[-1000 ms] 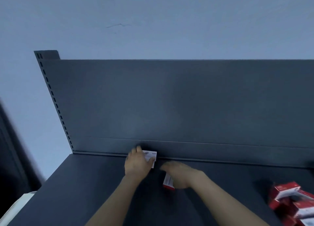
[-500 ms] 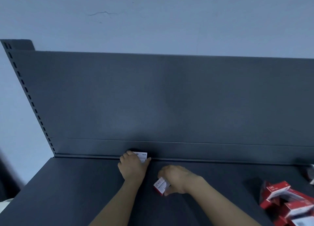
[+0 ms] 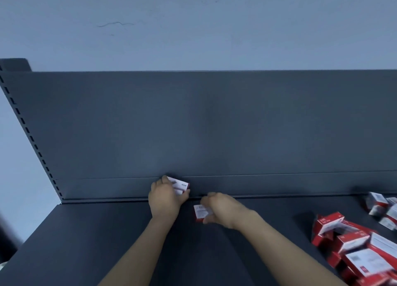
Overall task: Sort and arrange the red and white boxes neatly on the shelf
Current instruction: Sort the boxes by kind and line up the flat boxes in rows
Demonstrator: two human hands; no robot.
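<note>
My left hand (image 3: 166,196) holds a small red and white box (image 3: 180,185) against the back panel of the dark shelf (image 3: 86,242), fingers curled over its top. Just to the right, my right hand (image 3: 221,207) grips a second red and white box (image 3: 200,212) a little in front of the panel, its white face toward me. A jumbled pile of red and white boxes (image 3: 352,249) lies at the shelf's right side. A few more boxes (image 3: 381,206) sit near the back right.
The dark back panel (image 3: 214,124) rises behind the shelf, with a slotted upright (image 3: 28,131) at its left end. A pale wall (image 3: 193,27) is above. The shelf's left edge drops off at the lower left.
The view has shifted a little to the right. My right hand has turned its box so the white face shows and brought it nearer the back panel. My left hand keeps its box at the panel.
</note>
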